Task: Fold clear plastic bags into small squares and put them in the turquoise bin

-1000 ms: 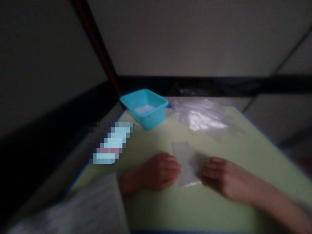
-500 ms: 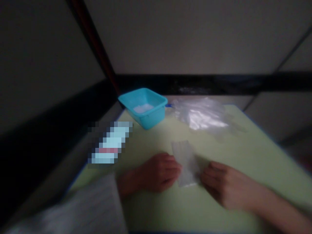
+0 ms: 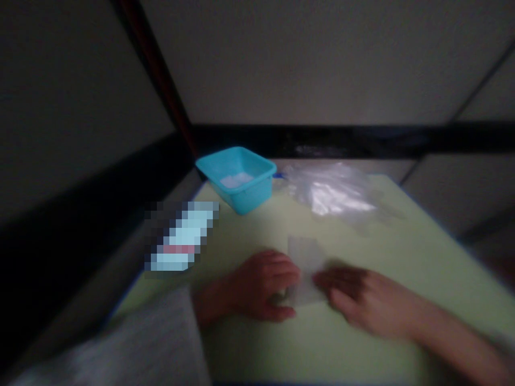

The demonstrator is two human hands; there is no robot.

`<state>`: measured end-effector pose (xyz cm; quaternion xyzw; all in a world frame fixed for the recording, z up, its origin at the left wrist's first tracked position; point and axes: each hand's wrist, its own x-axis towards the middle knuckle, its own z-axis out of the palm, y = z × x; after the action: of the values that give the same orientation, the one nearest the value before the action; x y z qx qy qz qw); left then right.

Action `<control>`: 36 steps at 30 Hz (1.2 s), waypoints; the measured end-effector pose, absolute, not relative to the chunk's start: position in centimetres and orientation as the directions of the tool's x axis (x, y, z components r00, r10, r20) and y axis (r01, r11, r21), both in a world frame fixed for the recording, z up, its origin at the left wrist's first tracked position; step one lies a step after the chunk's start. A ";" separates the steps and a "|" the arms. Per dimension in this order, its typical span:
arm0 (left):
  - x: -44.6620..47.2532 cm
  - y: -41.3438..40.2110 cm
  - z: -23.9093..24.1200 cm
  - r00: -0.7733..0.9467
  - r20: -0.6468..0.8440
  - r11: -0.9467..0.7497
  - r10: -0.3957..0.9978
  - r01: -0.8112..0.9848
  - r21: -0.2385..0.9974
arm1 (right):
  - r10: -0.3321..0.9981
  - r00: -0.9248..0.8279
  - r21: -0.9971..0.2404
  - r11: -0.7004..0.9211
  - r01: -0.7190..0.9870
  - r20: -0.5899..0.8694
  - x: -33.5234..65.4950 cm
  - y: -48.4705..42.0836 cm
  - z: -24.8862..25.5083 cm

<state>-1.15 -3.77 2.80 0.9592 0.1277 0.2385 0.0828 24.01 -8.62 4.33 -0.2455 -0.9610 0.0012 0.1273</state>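
Observation:
A small, see-through plastic bag (image 3: 308, 257) lies on the pale green tabletop, lengthwise between my two hands. My left hand (image 3: 267, 284) is at its left edge, thumb and fingers parted with a gap between them. From the right, my right hand (image 3: 358, 297) reaches over the bag's right side. Its fingers are stretched out and the tips rest on the plastic, with the thumb lower and apart. Motion blurs this hand somewhat. Whether anything is inside the bag cannot be made out.
A turquoise plastic basin (image 3: 253, 195) with white pieces in it stands at the back left. Right of it lies a heap of shiny clear plastic bags (image 3: 338, 193). A pixelated phone-like shape (image 3: 185, 236) is at the table's left edge. Walls rise behind and to the left.
My left thumb has parted from the fingers. My right hand has moved left, its fingers now stretched over the bag. The bag has turned slightly straighter.

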 end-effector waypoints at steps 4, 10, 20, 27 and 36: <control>-1.1 -3.8 2.8 0.833 0.487 -0.962 0.262 0.187 0.197 | 0.520 -0.818 -0.126 0.854 0.505 0.245 24.1 -8.4 4.6; -0.6 -3.7 2.7 0.818 0.450 -0.929 0.360 0.272 0.250 | 0.680 -0.704 -0.345 0.723 0.599 0.203 24.3 -7.8 5.3; 0.0 -3.6 2.9 0.711 0.387 -0.774 0.587 0.353 0.526 | 0.838 -0.523 -0.813 0.408 0.415 0.153 24.1 -6.7 4.0; 0.9 -3.0 2.7 0.513 0.038 -0.286 0.857 0.415 0.864 | 0.940 -0.337 -0.951 0.143 0.276 0.044 22.8 -5.5 3.5; 1.8 -2.5 2.4 0.365 -0.103 -0.015 0.925 0.306 0.952 | 0.965 -0.260 -0.938 0.114 0.328 0.026 22.5 -3.9 3.2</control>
<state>1.81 -2.48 2.43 0.6459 0.4765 0.3006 0.5152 22.52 -3.90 3.19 -0.4933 -0.6556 0.4471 0.3563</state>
